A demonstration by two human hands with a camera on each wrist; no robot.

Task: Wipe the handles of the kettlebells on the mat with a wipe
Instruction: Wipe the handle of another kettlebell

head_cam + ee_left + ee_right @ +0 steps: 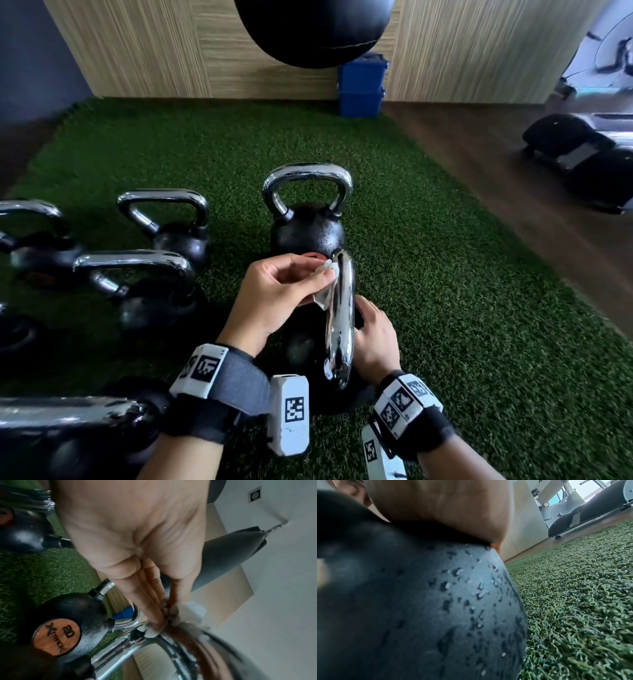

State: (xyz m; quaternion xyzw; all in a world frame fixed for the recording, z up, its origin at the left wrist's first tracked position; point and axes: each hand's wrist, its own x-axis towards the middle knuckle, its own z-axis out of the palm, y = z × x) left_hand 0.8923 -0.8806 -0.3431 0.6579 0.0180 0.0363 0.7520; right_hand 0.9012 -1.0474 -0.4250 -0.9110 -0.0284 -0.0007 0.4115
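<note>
A black kettlebell (301, 346) with a chrome handle (342, 318) stands on the green turf mat (462, 274) just in front of me. My left hand (322, 277) pinches a crumpled white wipe (327, 286) against the far end of that handle. The left wrist view shows the fingertips squeezing the wipe (190, 611) onto the chrome handle (154, 649). My right hand (371, 337) grips the kettlebell's round body from the right, its fingers curled behind the handle. Seen from the right wrist, the palm (445, 507) lies on the wet, droplet-covered body (436, 601).
Another kettlebell (308, 219) with an orange "20" label (56, 635) stands just beyond. Several more kettlebells (161, 226) crowd the mat's left side. A black punching bag (315, 27) hangs ahead above a blue bin (361, 89). Wooden floor and gym equipment (582, 154) lie to the right.
</note>
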